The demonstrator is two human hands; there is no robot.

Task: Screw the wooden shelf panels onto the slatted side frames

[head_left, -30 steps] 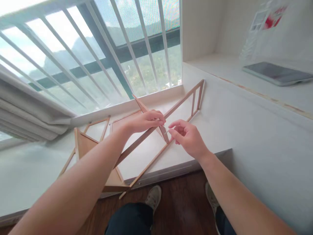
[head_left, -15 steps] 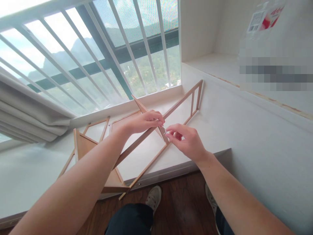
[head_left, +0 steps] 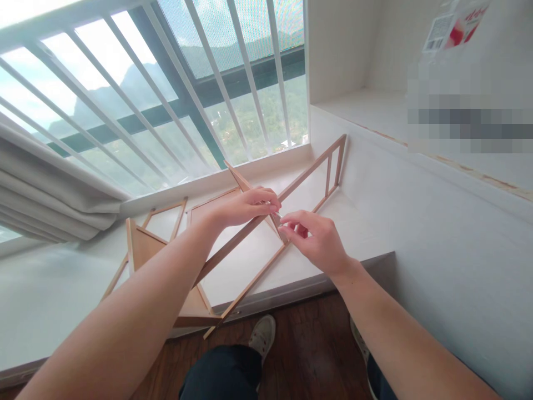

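A wooden rack frame [head_left: 306,175] of slim light-brown bars leans on the white ledge, with shelf panels across it. My left hand [head_left: 256,204] lies over the slanting upper bar, its fingers curled and pinched close to the joint; what they hold is mostly hidden. Just right of it, my right hand [head_left: 312,230] is closed, thumb and forefinger pinching the end of a small silvery piece [head_left: 280,215] that spans the gap between both hands. Its exact kind is too small to tell. Below the hands, a wooden crosspiece [head_left: 283,236] meets the lower bar.
White railings [head_left: 220,83] and a window stand behind the ledge [head_left: 333,233]. A grey curtain [head_left: 50,189] hangs at left. To the right rises a white wall [head_left: 449,266] with a shelf above, holding a labelled plastic bag [head_left: 458,30]. My shoes [head_left: 263,336] are on the dark wooden floor [head_left: 308,344].
My right fingers have shifted slightly and cover more of the small silvery piece. The left hand and the rack frame stay nearly still.
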